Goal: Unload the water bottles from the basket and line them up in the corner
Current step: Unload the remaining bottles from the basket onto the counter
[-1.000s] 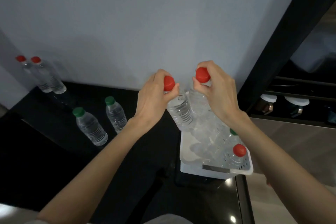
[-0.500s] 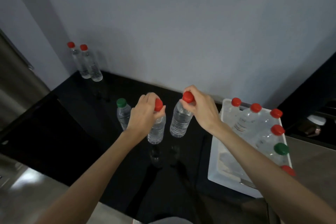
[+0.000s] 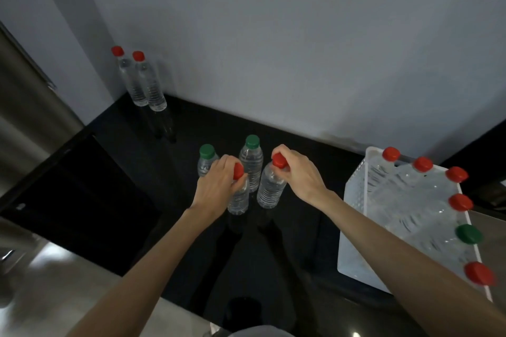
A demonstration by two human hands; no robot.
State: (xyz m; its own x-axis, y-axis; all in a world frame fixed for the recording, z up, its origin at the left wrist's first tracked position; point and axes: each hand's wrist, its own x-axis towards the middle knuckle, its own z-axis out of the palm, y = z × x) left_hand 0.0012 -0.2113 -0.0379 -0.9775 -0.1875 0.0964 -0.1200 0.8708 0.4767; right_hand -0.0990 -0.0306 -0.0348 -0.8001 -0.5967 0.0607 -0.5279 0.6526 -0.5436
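Observation:
My left hand (image 3: 216,183) grips the red cap of a clear water bottle (image 3: 238,200), and my right hand (image 3: 298,175) grips the red cap of a second bottle (image 3: 271,189). Both bottles are upright, at or just above the black counter (image 3: 191,227). Right behind them stand two green-capped bottles (image 3: 205,160) (image 3: 251,161). Two red-capped bottles (image 3: 131,82) (image 3: 150,87) stand side by side in the far left corner. The white basket (image 3: 353,205) on the right holds several more bottles, mostly red-capped, one green-capped.
A grey wall runs behind the counter. A steel surface lies at the left and lower left beyond the counter's edge. A dark vertical panel rises at the far right behind the basket.
Both hands carried their red-capped bottles from above the basket leftward and down to the counter, beside the green-capped pair. The view swung left, bringing the corner bottles closer to centre.

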